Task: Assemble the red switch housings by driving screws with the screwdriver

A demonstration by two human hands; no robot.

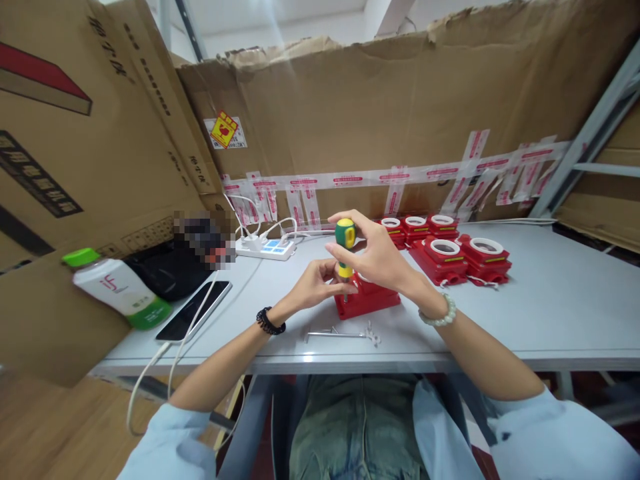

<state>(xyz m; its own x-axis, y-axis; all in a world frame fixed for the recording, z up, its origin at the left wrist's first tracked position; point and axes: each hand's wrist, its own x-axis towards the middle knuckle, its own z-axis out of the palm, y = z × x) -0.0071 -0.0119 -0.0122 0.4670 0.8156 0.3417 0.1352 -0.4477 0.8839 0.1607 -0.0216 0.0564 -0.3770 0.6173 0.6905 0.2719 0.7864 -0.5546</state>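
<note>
screwdriver (345, 235) stands upright at red box (371, 304), right hand (381, 255) gripping its top, left hand (316, 287) pinching lower down.

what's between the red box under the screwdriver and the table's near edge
The head view shows a thin metal rod with small pieces near it.

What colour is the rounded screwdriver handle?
The screwdriver handle is green and yellow, best seen in the head view.

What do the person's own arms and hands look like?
The left hand and right hand are gloveless, with a black wristband on the left and a pale green beaded bracelet on the right. Light blue sleeves leave the forearms bare.
</note>
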